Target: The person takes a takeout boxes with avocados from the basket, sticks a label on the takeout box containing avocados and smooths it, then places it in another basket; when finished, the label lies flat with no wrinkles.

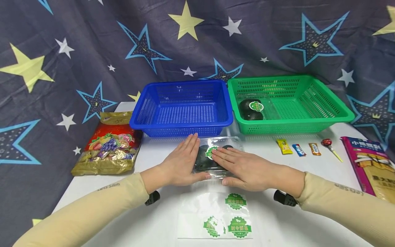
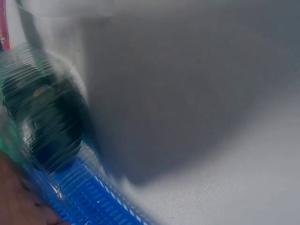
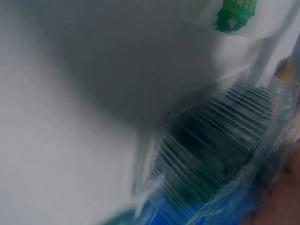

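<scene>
A clear plastic box (image 1: 220, 141) with dark green, avocado-like fruits (image 1: 203, 161) inside lies on the white table. On its lid is a round green-and-white sticker (image 1: 210, 151). My left hand (image 1: 182, 163) rests along the left side of the box, fingers straight. With extended fingers, my right hand (image 1: 250, 168) presses on the lid at the sticker, partly covering it. Both thumbs are at the near edge. Through the ribbed side of the box, a dark fruit (image 2: 51, 122) shows in the left wrist view; in the right wrist view the ribbed wall (image 3: 211, 145) is blurred.
Nearer me lies a sheet of green stickers (image 1: 197, 226). Behind the box stand a blue basket (image 1: 182, 129) and a green basket (image 1: 296, 125) containing another stickered box (image 1: 251, 106). Small candies (image 1: 284, 146) and a lollipop (image 1: 327, 142) lie right, between bags (image 1: 108, 144) (image 1: 370, 164).
</scene>
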`<state>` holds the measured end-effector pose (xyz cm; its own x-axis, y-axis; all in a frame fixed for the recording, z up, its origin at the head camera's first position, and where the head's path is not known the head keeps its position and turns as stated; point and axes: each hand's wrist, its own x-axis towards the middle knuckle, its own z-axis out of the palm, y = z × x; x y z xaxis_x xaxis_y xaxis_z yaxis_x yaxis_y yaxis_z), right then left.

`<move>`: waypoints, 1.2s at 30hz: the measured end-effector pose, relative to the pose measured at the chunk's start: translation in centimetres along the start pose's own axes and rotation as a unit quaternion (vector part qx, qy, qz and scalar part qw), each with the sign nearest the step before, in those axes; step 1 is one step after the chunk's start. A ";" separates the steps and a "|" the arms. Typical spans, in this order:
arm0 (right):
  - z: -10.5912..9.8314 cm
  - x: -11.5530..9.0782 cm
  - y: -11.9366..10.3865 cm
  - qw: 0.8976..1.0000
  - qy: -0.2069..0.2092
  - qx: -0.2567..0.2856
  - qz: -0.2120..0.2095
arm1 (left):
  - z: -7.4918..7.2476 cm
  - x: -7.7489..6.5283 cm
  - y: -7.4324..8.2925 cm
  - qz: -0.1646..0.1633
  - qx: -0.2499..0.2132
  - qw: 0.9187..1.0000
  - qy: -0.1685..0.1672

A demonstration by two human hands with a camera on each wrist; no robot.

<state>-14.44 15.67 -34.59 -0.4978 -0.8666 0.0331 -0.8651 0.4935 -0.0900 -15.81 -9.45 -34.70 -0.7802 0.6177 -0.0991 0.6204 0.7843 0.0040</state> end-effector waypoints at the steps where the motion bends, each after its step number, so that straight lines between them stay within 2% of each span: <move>1: -0.1 0.1 0.0 1.000 -0.001 0.001 -0.002 | 0.0 0.0 0.0 0.001 0.000 1.000 0.002; 9: -0.5 2.2 -0.2 0.999 -0.040 0.013 0.022 | 0.3 0.0 -0.1 0.012 -0.011 1.000 0.011; 14: -0.3 3.7 -0.3 0.999 -0.036 -0.008 0.030 | 0.3 0.0 -0.1 0.017 -0.015 1.000 0.007; 17: -0.2 3.8 -0.4 0.999 -0.032 -0.016 0.031 | 0.3 0.0 -0.1 0.014 -0.008 1.000 0.007; 22: -0.2 2.8 -0.4 0.999 -0.023 -0.020 0.031 | 0.1 0.0 0.0 0.008 0.002 1.000 0.012; 32: 0.0 0.0 -0.6 0.999 0.008 -0.026 0.026 | 0.2 0.0 0.0 0.001 -0.008 1.000 0.018; 36: -0.2 -1.1 -0.8 0.999 0.006 -0.026 0.026 | 0.2 0.0 0.1 -0.003 -0.013 1.000 0.013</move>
<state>-13.24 16.26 -34.37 -0.5428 -0.8388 0.0427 -0.8398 0.5414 -0.0398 -15.73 -9.44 -34.86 -0.7859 0.6141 -0.0729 0.6137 0.7890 0.0298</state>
